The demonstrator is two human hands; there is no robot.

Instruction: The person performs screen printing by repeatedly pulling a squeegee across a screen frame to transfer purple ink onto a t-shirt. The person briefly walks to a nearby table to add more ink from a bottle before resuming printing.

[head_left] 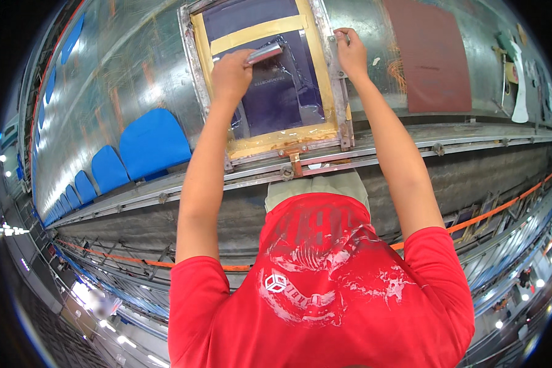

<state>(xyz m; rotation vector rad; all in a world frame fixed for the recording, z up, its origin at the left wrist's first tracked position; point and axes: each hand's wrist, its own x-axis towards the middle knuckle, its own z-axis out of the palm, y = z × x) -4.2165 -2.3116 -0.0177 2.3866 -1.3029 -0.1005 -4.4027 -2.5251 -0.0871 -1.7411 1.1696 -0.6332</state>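
Silver-and-red hand tool (265, 54): gripping it in the left hand (232, 76), fingers curled, over the dark purple screen (282, 101), just beyond small lettering (268, 82). Bending the right hand's (352, 55) fingers narrowly at the metal frame's (339, 92) right edge; cannot tell whether pinching it. Nearest, wearing a red shirt (362, 325) with dark numerals and pale lettering.

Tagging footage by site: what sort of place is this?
Probably a screen-printing workshop: a tape-edged framed screen, a squeegee-like tool in the left hand, and blue flat pieces lined up along a long table.
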